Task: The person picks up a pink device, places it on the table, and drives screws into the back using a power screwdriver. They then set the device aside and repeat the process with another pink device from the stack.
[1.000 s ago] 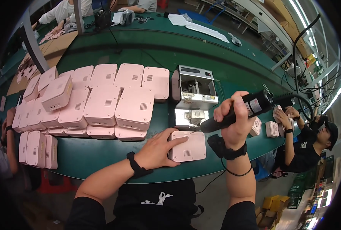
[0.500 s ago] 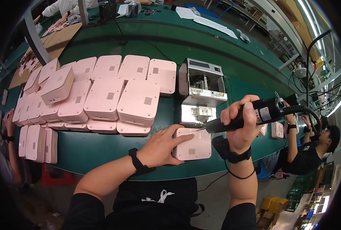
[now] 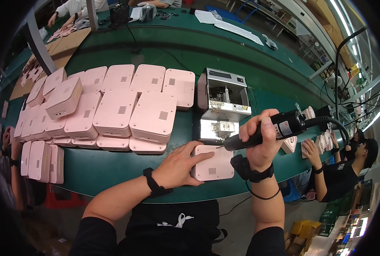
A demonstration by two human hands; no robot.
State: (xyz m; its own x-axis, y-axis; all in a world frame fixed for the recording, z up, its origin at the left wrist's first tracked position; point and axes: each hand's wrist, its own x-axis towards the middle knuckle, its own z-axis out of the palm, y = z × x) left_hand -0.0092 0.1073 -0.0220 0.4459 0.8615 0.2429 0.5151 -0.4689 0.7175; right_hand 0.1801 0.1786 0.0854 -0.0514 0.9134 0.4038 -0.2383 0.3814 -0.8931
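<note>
A pale pink plastic box (image 3: 215,164) with a vent grille lies on the green bench in front of me. My left hand (image 3: 178,165) grips its left side, thumb across the top and fingers along the edges. In my right hand (image 3: 260,141) is a black corded electric screwdriver (image 3: 290,124), held tilted with the fingers wrapped round its body. Its thin bit reaches left to the box's far edge; whether the tip sits in a screw hole is too small to tell. Just beyond the box stands a grey metal screw feeder (image 3: 225,91), its front part brightly lit.
Stacked pink boxes (image 3: 153,113) fill the bench on the left, with several standing on edge (image 3: 39,160) near its front. To the right, a co-worker (image 3: 341,175) in black reaches toward more pink parts (image 3: 289,145). A black cable (image 3: 333,121) hangs at the right. Papers (image 3: 239,32) lie at the back.
My right hand and the screwdriver have shifted slightly left and down, the bit still at the box's far edge. My left hand stays on the box. The co-worker's hand has come lower, toward the pink parts.
</note>
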